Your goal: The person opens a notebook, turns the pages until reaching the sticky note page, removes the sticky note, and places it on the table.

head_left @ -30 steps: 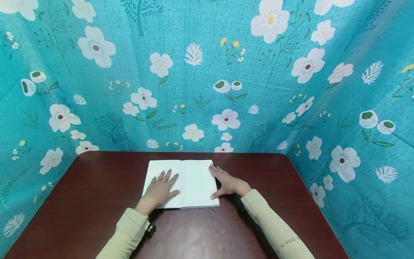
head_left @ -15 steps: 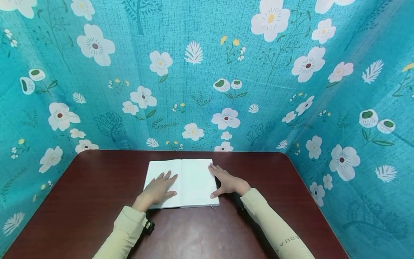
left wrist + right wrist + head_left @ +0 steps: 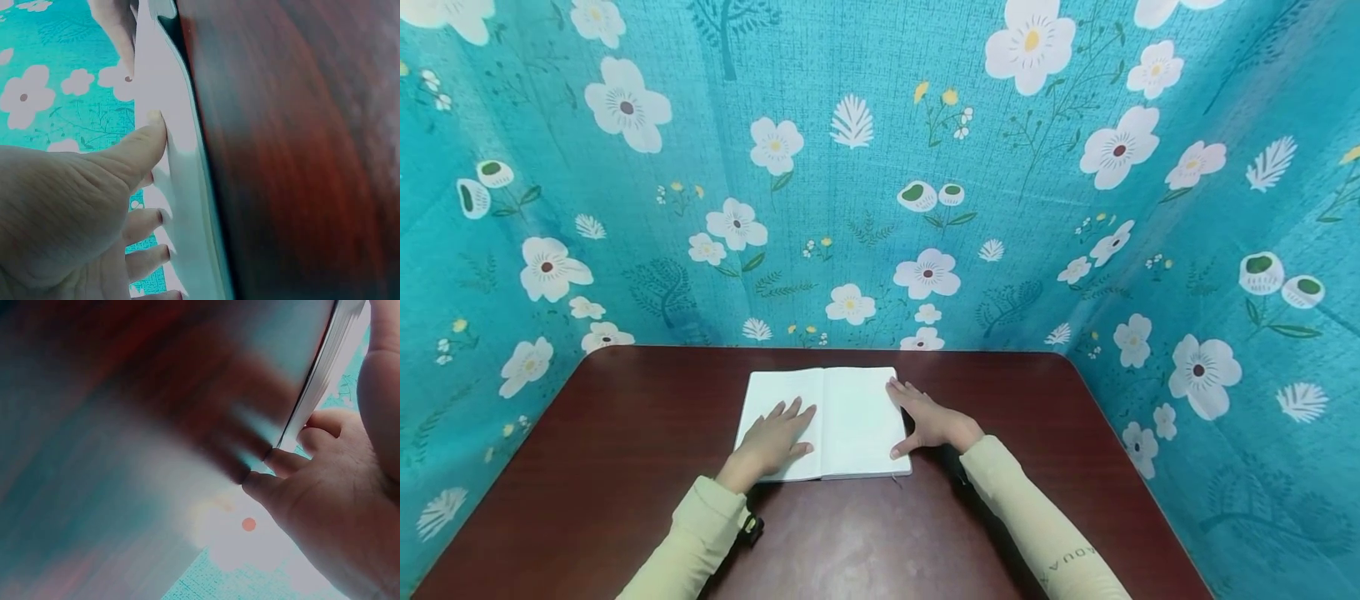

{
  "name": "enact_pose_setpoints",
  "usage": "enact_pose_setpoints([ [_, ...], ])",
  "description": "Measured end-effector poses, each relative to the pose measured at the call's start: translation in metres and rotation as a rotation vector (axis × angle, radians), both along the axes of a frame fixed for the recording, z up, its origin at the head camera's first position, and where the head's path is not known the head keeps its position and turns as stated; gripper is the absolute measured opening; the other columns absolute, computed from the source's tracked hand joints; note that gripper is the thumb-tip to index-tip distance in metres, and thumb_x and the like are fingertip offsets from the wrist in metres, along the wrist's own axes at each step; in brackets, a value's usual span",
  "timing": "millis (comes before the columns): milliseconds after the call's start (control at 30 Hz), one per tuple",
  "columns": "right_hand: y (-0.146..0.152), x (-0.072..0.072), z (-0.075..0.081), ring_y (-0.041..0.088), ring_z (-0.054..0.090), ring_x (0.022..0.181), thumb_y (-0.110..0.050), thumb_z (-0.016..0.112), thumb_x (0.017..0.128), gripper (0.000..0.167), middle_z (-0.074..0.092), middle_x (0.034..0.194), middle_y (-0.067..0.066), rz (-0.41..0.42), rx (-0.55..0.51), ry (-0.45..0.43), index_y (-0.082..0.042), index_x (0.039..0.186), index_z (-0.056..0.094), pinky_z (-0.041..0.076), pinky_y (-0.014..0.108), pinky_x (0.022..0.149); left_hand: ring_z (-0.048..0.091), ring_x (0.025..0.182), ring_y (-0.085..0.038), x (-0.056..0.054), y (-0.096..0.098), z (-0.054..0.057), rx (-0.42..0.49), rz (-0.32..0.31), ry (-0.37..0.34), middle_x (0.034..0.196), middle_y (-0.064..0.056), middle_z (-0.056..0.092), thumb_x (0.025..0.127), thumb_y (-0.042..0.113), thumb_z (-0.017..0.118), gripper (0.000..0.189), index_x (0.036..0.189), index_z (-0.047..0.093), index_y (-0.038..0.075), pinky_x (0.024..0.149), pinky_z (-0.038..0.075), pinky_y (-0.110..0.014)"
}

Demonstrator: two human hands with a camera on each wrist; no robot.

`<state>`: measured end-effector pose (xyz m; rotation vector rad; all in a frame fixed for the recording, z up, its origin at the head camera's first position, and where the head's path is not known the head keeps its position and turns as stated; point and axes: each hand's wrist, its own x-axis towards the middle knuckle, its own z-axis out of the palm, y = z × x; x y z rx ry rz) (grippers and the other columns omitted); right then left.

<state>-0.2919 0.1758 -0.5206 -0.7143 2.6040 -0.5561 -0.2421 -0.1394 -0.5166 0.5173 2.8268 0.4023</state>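
Note:
An open notebook (image 3: 863,421) with blank-looking pages lies flat on the table in the head view. My left hand (image 3: 771,442) rests on its left page, fingers spread and thumb towards the centre fold. At the right edge is my right hand (image 3: 928,421), its thumb by the lower corner and its fingers by the upper one. In the left wrist view, the left thumb (image 3: 147,140) touches the page. The right wrist view has the notebook's page edges (image 3: 328,359) beside the right hand (image 3: 337,487), with some fingertips down at the tabletop.
The dark red-brown table (image 3: 647,433) extends on both sides of the notebook. A blue flowered cloth (image 3: 865,208) hangs behind and along the sides. A thin ribbon (image 3: 897,481) sticks out at the notebook's lower edge. A black device (image 3: 751,529) sits at the left wrist.
My left hand shifts slightly on the left page, while the right hand stays at the right edge. The head view sways a little.

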Motion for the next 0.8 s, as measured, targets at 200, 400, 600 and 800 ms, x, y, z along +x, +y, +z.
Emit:
enact_pose_setpoints([
  [200,0.003,0.001,0.000,0.034,0.005,0.158,-0.052,0.088,0.072,0.128,0.009,0.172,0.009,-0.011,0.009,0.008,-0.009,0.164,0.011,0.020,0.057,0.124,0.029,0.149,-0.048,0.002,0.007,0.001,0.004,0.009,-0.017,0.163,-0.022,0.031,0.099,0.032,0.064,0.066,0.156,0.041,0.009,0.113,0.028,-0.072],
  [400,0.001,0.003,0.001,0.035,0.005,0.158,-0.052,0.088,0.073,0.128,0.008,0.172,0.010,0.002,0.004,0.003,-0.008,0.164,0.010,0.019,0.056,0.124,0.030,0.149,-0.047,0.007,0.005,-0.002,0.028,0.006,-0.002,0.163,-0.022,0.031,0.101,0.032,0.061,0.062,0.156,0.042,0.010,0.113,0.027,-0.072],
  [600,0.000,0.003,0.002,0.035,0.005,0.158,-0.052,0.088,0.074,0.127,0.008,0.172,0.010,0.010,-0.008,0.003,-0.007,0.164,0.010,0.018,0.057,0.124,0.033,0.148,-0.046,0.019,-0.001,-0.004,0.068,-0.026,0.062,0.161,-0.022,0.034,0.104,0.032,0.058,0.056,0.154,0.045,0.008,0.111,0.031,-0.072],
  [800,-0.002,0.003,0.003,0.035,0.003,0.158,-0.053,0.087,0.075,0.127,0.007,0.172,0.009,0.013,0.008,0.005,-0.009,0.164,0.009,0.017,0.057,0.124,0.037,0.147,-0.043,0.032,0.005,-0.001,0.110,-0.104,0.125,0.158,-0.023,0.040,0.102,0.034,0.061,0.058,0.149,0.050,0.002,0.114,0.033,-0.066],
])
